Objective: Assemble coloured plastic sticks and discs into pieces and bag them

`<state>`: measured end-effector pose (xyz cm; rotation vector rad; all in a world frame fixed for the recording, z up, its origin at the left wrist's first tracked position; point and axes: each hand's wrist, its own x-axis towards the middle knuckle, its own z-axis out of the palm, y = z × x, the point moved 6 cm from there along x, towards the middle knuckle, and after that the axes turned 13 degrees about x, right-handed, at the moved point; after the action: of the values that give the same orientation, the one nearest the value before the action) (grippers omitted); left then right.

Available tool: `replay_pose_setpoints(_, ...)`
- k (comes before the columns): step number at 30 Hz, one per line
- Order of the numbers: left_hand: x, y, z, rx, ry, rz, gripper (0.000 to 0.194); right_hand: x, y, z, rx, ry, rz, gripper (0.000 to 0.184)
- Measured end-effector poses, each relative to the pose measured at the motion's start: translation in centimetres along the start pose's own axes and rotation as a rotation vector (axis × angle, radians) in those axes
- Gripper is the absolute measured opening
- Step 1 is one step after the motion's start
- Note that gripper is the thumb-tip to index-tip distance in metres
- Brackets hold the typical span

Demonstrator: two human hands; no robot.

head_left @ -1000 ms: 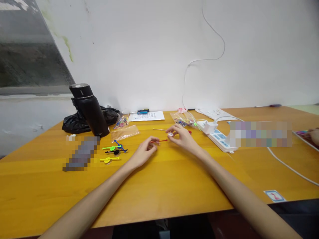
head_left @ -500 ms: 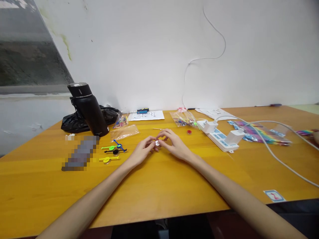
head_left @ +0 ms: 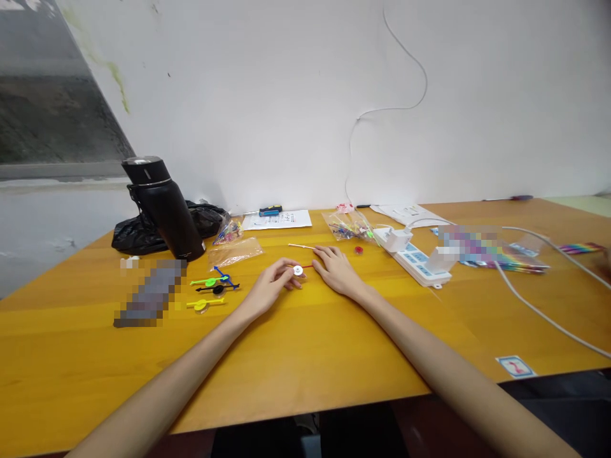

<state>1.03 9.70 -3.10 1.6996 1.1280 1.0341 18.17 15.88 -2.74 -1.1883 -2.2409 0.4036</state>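
My left hand [head_left: 271,287] pinches a small white round disc [head_left: 298,271] between thumb and fingers, just over the table. My right hand [head_left: 335,270] rests low on the wood with its fingers stretched out and apart. A thin red pointer [head_left: 308,266] lies between the disc and my right thumb, its right end hidden by that hand. The fingertips reach the right end of a slim white pointer [head_left: 300,246]; whether they touch it I cannot tell. Left of my hands lie finished-looking spinners with arrow pointers: blue [head_left: 228,278], green [head_left: 205,282], black [head_left: 218,290] and yellow [head_left: 202,305].
A small red round piece [head_left: 358,250] and a bag of coloured parts [head_left: 347,227] lie beyond my right hand. A white power strip [head_left: 417,262] with cables stands right. A black bottle [head_left: 167,213] and a blurred dark slab [head_left: 151,294] are left. Another person's hand shows at the right edge.
My right hand has come away from the disc and lowered, fingers stretched, toward the white pointer. The red pointer now shows. My left hand keeps the disc.
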Motion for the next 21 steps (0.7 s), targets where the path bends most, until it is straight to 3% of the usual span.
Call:
replay_pose_setpoints(13, 0.0, -0.1, -0.1, -0.114, 0.020, -0.059, 0.039, 0.0, -0.1, -1.6, 0.115, 0.143, 0.015, 0.030)
replay_pose_setpoints(21, 0.0, -0.1, -0.1, -0.111, 0.018, -0.055, 0.039, 0.0, -0.2, -1.2, 0.104, 0.086, -0.007, 0.032)
